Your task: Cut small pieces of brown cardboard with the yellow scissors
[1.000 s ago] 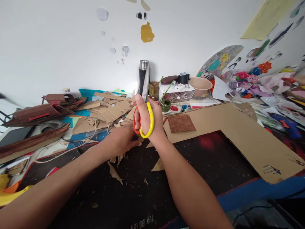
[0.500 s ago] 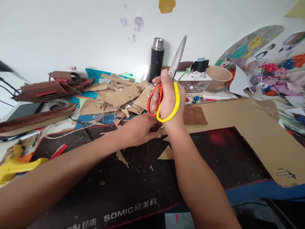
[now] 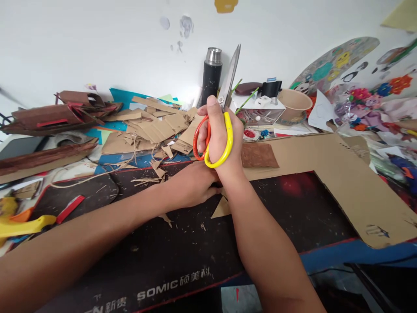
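Grips the scissors [image 3: 232, 71] by the handles in the right hand [image 3: 215, 130], blades up, in front of the black flask [image 3: 211, 80]. Lays the left hand [image 3: 192, 184] on the dark mat [image 3: 182, 252], nearer than the flask, fingers partly hidden; cannot tell whether open or closed. Shows cardboard scraps [image 3: 158, 130] left of the flask; to its right, a brown piece [image 3: 259, 155] on a cardboard sheet [image 3: 293, 152], and behind, a white box [image 3: 278, 105].

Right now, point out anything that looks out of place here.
A triangular scrap and small shreds lie strewn on the black mat, apart from the heaped cardboard offcuts behind it, and twine trails loosely over the mat's edge. It looks untidy; I see nothing spilled.
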{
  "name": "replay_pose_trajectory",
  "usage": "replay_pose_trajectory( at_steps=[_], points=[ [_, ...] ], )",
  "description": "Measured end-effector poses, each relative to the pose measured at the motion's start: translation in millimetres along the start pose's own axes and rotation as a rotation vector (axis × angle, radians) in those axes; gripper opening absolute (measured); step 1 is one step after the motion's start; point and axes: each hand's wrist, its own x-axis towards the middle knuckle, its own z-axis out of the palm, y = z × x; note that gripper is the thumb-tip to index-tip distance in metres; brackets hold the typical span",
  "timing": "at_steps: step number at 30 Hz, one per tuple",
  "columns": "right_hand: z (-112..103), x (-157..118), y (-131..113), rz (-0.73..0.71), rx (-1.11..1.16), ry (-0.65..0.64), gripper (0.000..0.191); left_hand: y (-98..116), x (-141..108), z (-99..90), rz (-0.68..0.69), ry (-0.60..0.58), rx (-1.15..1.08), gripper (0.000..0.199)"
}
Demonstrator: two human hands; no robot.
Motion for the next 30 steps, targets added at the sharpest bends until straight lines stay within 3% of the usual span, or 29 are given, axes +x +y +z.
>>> replay_pose_trajectory(
  at_steps=[3, 9, 14, 17, 19, 22, 24, 27, 30],
  points=[
    [1, 0, 1, -0.027, -0.01, 0.048, 0.053, 1, 0, 3.0, 0.003, 0.016, 0.01, 0.038],
    [4, -1, 1, -0.027, 0.05, 0.037, 0.049, 5, 5, 10.3, -0.065, -0.002, -0.028, 0.031],
    [4, -4, 0, -0.053, 0.053, 0.016, 0.048, 7, 2, 7.3, -0.106, 0.001, -0.028, 0.038],
    [4, -6, 1, -0.089, 0.079, -0.007, 0.05, 8, -2, -3.9, -0.112, 0.012, -0.032, 0.039],
    [5, -7, 1, -0.099, 0.122, -0.007, 0.05, 7, -7, -16.7, -0.141, -0.011, -0.049, 0.026],
    [5, -7, 0, -0.081, 0.146, 0.014, 0.05, 0, -21, -41.1, -0.247, -0.108, -0.101, 0.008],
    [5, -7, -1, -0.073, 0.124, 0.023, 0.05, -8, -33, -58.8, -0.33, -0.106, -0.145, 0.008],
    [4, -8, -1, -0.079, 0.108, 0.012, 0.045, -24, -51, -86.2, -0.424, -0.015, -0.201, 0.006],
    [6, -11, 5, -0.046, 0.063, -0.056, 0.046, -39, -64, -109.8, -0.487, 0.354, -0.463, 0.017]
  ],
)
